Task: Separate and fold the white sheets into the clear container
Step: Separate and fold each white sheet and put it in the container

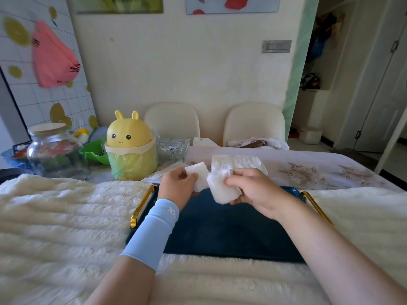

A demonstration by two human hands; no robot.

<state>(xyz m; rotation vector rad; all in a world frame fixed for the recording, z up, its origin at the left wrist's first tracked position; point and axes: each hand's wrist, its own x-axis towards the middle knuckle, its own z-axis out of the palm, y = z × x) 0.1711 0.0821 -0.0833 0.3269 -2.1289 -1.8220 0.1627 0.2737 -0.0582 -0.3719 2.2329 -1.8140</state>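
Note:
Over the far edge of a dark blue tray [231,230], my left hand [178,183] pinches a small white sheet [199,175]. My right hand [253,188] grips another white sheet [221,188], which hangs down crumpled between thumb and fingers. The two sheets touch or nearly touch in the middle. Just behind the hands lies a pack of white sheets [236,162] on the tablecloth. A clear ribbed container [174,148] stands further back, left of the pack, with something small inside.
A yellow bunny-shaped bin [130,146] stands left of the clear container. A glass jar [55,150] with a wooden lid and a green bowl [94,153] sit at the far left. Fluffy white cloth [66,216] covers the near table. Two cream chairs [253,122] stand behind.

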